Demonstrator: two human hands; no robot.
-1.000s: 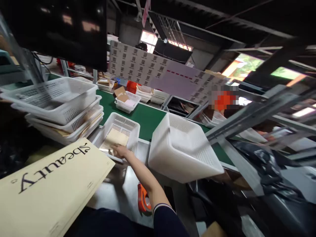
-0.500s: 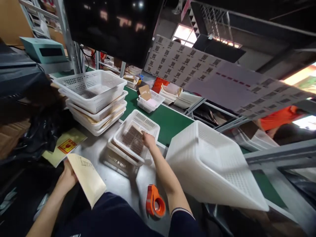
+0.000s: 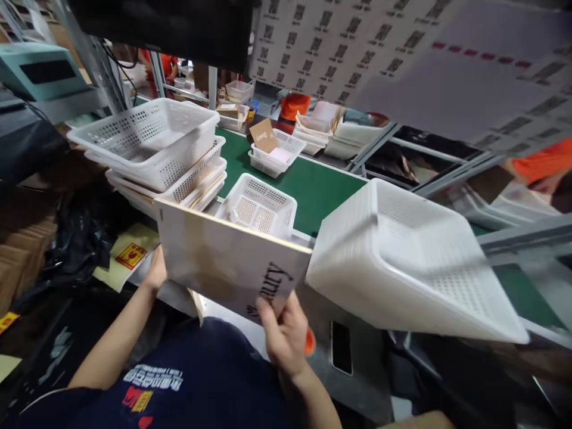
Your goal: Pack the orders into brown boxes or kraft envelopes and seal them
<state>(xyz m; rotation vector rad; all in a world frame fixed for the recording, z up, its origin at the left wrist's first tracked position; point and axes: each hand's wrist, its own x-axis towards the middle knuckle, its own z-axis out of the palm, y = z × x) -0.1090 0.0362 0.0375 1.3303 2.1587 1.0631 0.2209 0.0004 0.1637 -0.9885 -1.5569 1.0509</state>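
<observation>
Both hands hold a flat cream packet [image 3: 223, 262] printed with dark lettering, lifted in front of my chest. My left hand [image 3: 156, 274] grips its left edge, fingers hidden behind it. My right hand [image 3: 283, 333] pinches its lower right corner with the fingers closed on it. Behind the packet a small white perforated basket [image 3: 263, 208] sits on the steel bench, showing nothing in it. An orange tape dispenser [image 3: 309, 341] peeks out beside my right hand.
A stack of white baskets [image 3: 152, 149] stands at the left. A large tilted white basket [image 3: 402, 256] sits at the right. Another basket with a brown card [image 3: 274, 155] rides the green conveyor [image 3: 322, 185]. Yellow sheets [image 3: 127, 256] and black bags lie left. People in orange work beyond.
My right hand left the small basket and came back to the packet. The left hand raised the packet from my lap, and both hands now hold it up. The view tilted down.
</observation>
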